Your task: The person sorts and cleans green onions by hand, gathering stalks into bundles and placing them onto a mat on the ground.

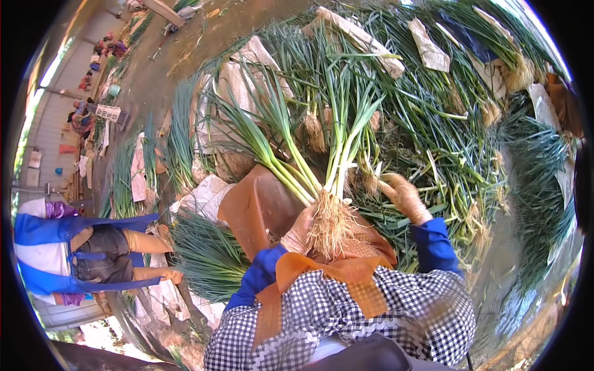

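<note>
My left hand [298, 234] grips a bunch of green allium plants [338, 162], probably green garlic, around its lower stems. Pale, stringy roots [332, 227] hang towards me over the hand and hide part of the fingers. The green leaves fan out away from me. To the right, my right hand [404, 195] is at a heap of loose allium plants [445, 178], its fingertips next to a pale stem. The hand is blurred, and whether it grips that stem cannot be made out. A brown waterproof apron [264, 204] covers my lap beneath the bunch.
Bundled allium plants [209, 259] lie at my left. Pale woven sacking [246, 83] and a pale rolled strip [362, 39] lie among the far plants. A person [93, 255] in a blue apron stands at left. Further off are seated people [81, 118] and a sign with writing [108, 112].
</note>
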A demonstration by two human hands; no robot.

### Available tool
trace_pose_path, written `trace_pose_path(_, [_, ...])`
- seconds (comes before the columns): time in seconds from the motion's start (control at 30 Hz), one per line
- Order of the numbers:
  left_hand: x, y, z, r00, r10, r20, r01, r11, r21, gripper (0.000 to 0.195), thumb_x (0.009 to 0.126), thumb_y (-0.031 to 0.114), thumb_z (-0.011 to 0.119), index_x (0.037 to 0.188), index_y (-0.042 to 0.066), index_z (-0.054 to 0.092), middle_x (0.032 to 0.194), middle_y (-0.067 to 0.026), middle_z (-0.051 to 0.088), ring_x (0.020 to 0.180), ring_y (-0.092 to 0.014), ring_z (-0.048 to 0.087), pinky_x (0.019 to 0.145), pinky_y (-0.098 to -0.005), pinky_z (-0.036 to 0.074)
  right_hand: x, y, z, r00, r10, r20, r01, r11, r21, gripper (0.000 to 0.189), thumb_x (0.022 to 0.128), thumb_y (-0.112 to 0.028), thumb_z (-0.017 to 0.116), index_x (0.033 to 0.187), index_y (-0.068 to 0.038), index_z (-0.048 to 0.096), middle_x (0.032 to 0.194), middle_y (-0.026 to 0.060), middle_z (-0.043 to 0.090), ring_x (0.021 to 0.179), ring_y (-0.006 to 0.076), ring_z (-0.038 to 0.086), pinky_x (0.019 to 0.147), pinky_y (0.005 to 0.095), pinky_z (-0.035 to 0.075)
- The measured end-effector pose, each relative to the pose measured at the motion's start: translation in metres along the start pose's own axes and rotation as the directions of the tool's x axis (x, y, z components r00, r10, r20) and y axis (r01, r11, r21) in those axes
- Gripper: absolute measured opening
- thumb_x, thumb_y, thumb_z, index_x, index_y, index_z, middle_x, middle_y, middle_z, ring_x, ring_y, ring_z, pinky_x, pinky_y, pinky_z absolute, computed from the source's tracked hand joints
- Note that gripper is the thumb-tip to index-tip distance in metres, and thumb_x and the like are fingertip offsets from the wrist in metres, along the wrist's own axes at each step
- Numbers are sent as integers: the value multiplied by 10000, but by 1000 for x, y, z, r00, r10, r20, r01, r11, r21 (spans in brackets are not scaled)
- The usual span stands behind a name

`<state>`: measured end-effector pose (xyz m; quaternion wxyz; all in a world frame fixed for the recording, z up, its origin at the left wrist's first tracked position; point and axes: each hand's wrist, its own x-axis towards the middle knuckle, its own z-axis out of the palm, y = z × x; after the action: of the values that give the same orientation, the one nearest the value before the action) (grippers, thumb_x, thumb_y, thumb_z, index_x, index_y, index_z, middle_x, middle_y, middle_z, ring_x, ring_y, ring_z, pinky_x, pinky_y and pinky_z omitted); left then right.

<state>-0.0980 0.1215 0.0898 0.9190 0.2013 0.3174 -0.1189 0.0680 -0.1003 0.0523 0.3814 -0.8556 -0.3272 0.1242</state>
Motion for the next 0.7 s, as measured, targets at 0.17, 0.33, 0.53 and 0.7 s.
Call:
trace_pose_path(0.17, [-25,18,5,999,21,38,-22,999,31,276,898,185,497,1094,-5,531,909,-100,621,777,-190,620,682,-317,529,55,-99,25,958,-188,-218,227,959,171,433,762,-208,666,1158,-89,541,1133,122,544,968,282,555,819,325,467])
trace_pose_path(0.33, [-57,44,4,987,148,61,-148,989,-3,328,848,133,447,1116,-50,494,978,-151,603,874,-244,612,787,-363,516,80,-138,54,697,-662,277,717,650,-251,229,708,-209,563,908,-106,607,958,16,603,919,167,552,762,303,443])
trace_pose_path(0.53, [-52,38,4,999,-28,-20,28,999,-19,239,819,34,520,1043,-49,520,914,-141,604,835,-237,614,753,-341,522,76,-114,63,743,-635,212,578,768,276,206,778,-241,574,914,-94,625,901,54,625,860,181,593,777,305,461])
trace_pose_path(0.7, [-55,38,18,998,48,-30,-42,986,160,271,812,39,538,1070,-39,514,940,-133,597,834,-224,614,732,-312,518,134,-75,31,966,109,235,-58,975,-214,368,794,-436,606,825,-72,654,743,113,645,712,234,625,704,290,487])
